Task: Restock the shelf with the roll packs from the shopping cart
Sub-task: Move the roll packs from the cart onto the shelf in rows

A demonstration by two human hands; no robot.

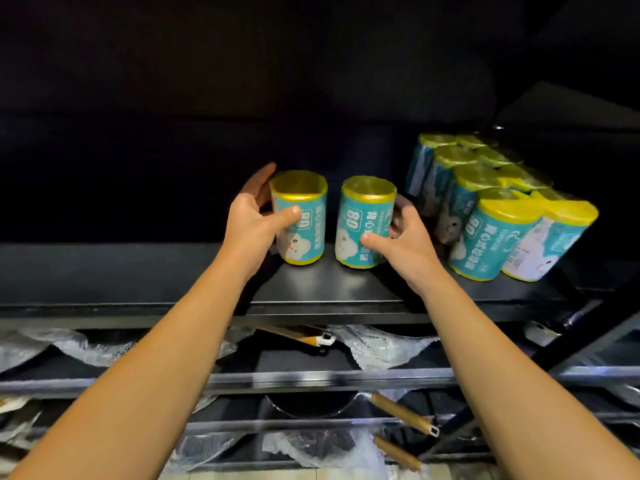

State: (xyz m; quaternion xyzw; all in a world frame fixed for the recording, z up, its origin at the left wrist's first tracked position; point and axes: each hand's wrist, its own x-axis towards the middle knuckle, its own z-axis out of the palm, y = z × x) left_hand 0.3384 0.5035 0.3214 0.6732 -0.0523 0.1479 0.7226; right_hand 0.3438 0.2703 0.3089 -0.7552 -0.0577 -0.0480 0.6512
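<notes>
Teal cylindrical roll pack with yellow cap [300,218] gripped upright by left hand [254,221] on black metal shelf [322,289], matching second roll pack [364,227] clasped by right hand [403,239], stocked rows of roll packs [491,202] well apart at right.

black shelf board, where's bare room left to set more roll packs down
The black shelf board lies bare left of the left hand and its teal, yellow-capped roll pack. A narrow gap separates that from the right hand's pack. The right is crowded: the stocked block of packs sits close beside the right hand.
</notes>
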